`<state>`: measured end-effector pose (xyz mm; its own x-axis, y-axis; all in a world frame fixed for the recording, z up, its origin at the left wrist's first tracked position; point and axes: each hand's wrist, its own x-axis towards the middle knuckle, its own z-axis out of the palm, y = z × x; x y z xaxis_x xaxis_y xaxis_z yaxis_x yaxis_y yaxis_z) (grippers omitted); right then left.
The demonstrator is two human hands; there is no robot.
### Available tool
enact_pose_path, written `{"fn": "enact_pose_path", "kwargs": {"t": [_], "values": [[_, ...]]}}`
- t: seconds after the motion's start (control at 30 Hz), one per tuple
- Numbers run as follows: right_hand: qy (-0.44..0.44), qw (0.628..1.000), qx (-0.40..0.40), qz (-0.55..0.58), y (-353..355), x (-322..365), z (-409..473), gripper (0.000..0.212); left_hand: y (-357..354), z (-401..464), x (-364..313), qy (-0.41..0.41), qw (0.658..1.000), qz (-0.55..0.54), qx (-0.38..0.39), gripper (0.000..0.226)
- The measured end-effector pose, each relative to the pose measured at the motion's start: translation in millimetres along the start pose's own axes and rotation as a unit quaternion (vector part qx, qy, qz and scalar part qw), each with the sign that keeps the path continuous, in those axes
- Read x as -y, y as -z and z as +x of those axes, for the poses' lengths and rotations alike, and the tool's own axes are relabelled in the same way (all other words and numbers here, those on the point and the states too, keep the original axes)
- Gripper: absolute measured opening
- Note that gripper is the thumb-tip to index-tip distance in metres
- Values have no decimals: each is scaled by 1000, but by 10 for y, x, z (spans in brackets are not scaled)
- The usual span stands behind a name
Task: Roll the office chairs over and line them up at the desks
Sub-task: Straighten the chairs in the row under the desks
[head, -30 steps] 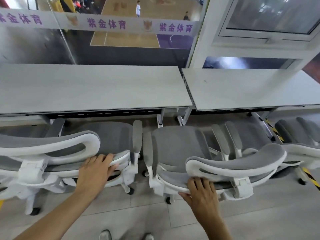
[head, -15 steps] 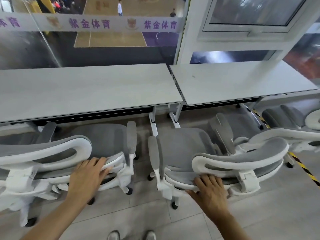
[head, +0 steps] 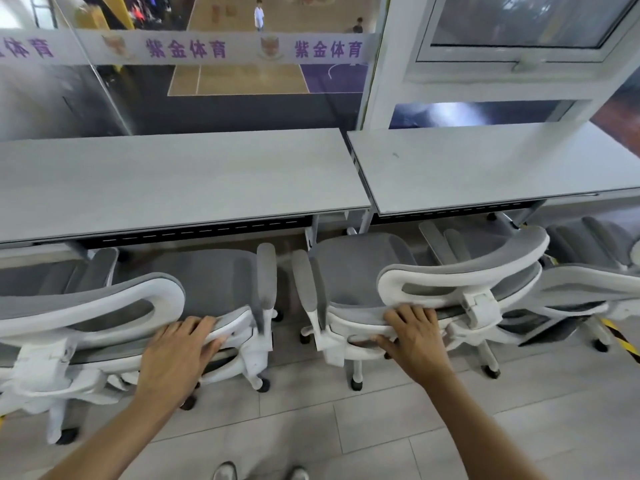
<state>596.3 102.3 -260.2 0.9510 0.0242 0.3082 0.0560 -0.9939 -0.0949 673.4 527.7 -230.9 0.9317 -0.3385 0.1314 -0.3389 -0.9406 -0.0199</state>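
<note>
Fingers [head: 204, 325] of both hands are curling over two chair backs [head: 460, 275], and the surface [head: 180, 181] is lying just beyond them.

glass partition [head: 86, 98] with purple lettering | basketball court [head: 242, 74] below | white window frame [head: 519, 60] | tiled floor [head: 346, 427]
</note>
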Motion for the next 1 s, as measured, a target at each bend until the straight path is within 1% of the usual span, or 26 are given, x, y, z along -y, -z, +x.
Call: {"fn": "enact_pose_path", "kwargs": {"t": [0.13, 0.27, 0.5, 0.67, 0.73, 0.87, 0.93, 1.0], "values": [[-16, 1000, 20, -4, -104, 1, 178, 39, -25, 6, -59, 13, 1000, 1, -11, 45], [-23, 1000, 17, -9, -119, 83, 215, 41, -45, 57, -116, 24, 999, -2, -23, 46], [-25, 1000, -13, 13, -77, 73, 93, 47, -73, 89, -175, 32, 999, -11, -29, 44], [-31, 998, -14, 50, -31, 79, 72, 41, -72, 88, -177, 35, 999, -14, -19, 45], [-33, 996, -32, 71, 5, 123, 10, 36, -60, 72, -181, 39, 999, -20, -13, 45], [-18, 995, -82, 61, 109, 387, -97, 31, -79, 65, -178, 24, 999, -37, -24, 41], [-17, 996, -64, 67, 148, 543, -33, 36, -90, 71, -165, 13, 999, -42, -26, 34], [-18, 998, -16, 56, 127, 634, 66, 45, -96, 68, -178, 7, 999, -41, -27, 30]]}}
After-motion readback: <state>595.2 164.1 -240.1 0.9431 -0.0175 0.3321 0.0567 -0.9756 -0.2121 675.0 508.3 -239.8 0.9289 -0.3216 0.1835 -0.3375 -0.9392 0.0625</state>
